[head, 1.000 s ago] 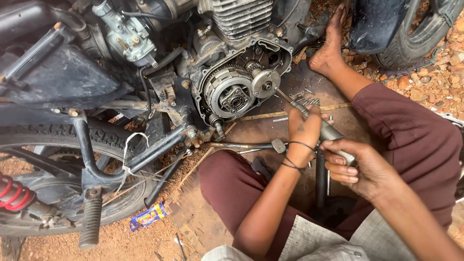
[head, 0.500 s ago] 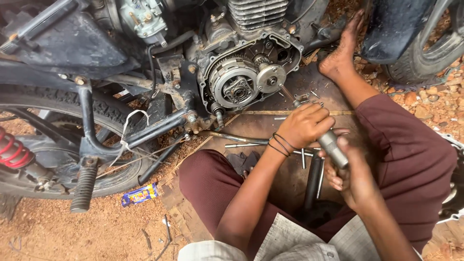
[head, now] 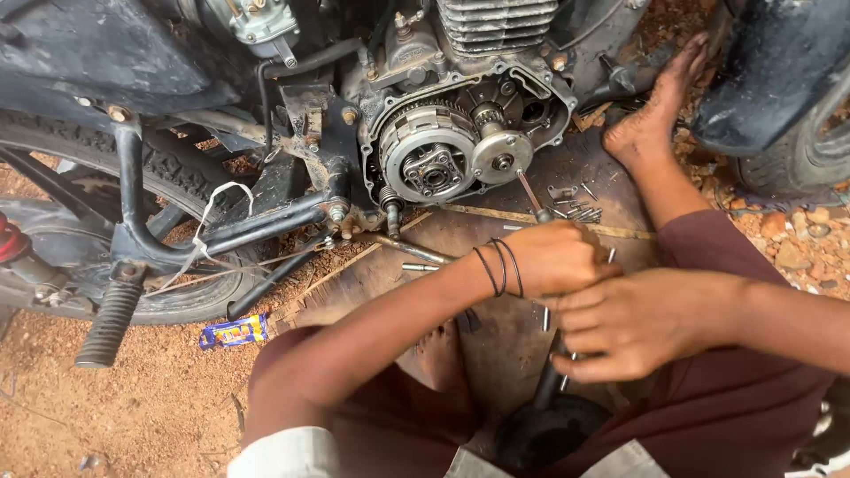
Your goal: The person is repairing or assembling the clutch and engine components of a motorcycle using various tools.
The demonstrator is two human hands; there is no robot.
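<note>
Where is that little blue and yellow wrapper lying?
In the head view, the wrapper lies lower left on the red dirt, just right of the black footpeg and below the rear tyre.

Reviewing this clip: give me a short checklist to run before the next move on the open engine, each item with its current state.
1. Left hand gripping the tool shaft: ok.
2. Right hand closed on the dark handle: ok.
3. Shaft tip seated on the small round gear: cannot tell.
4. Clutch assembly exposed, cover off: ok.
5. Loose bolts lying clear of the hands: ok.
</note>
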